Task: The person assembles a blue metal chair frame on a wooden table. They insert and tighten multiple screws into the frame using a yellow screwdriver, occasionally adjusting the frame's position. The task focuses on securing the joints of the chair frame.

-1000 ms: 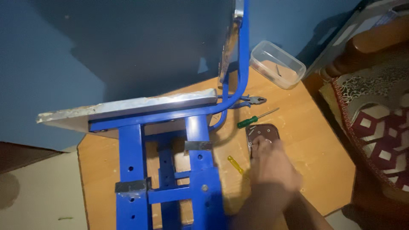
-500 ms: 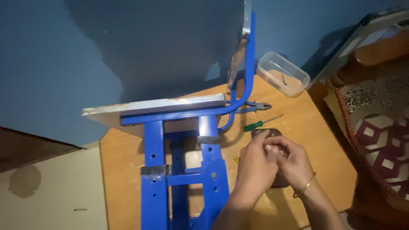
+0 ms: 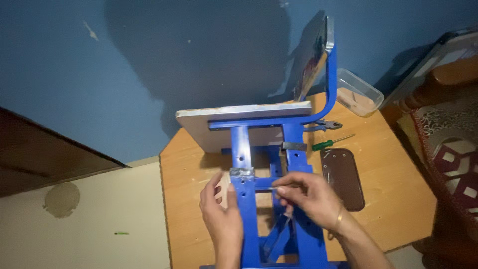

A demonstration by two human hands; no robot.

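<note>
A blue metal chair frame [image 3: 294,149] with a grey seat board [image 3: 239,115] lies on a wooden table [image 3: 398,199]. My left hand [image 3: 224,216] wraps around the frame's left blue bar [image 3: 242,164], just below a taped joint. To its right, my right hand [image 3: 308,199] pinches a thin silvery metal piece [image 3: 268,188] against the crossbar between the two bars; whether it is a screw I cannot tell. A gold bangle sits on the right wrist.
On the table right of the frame lie a brown flat case [image 3: 343,178], a green-handled screwdriver [image 3: 329,143] and pliers [image 3: 328,124]. A clear plastic box [image 3: 357,92] stands at the back. A blue wall is behind, a patterned cushion [image 3: 458,169] at right, pale floor at left.
Both hands have moved left, away from the brown case and onto the blue frame. The left hand now grips the left bar. The camera has swung left.
</note>
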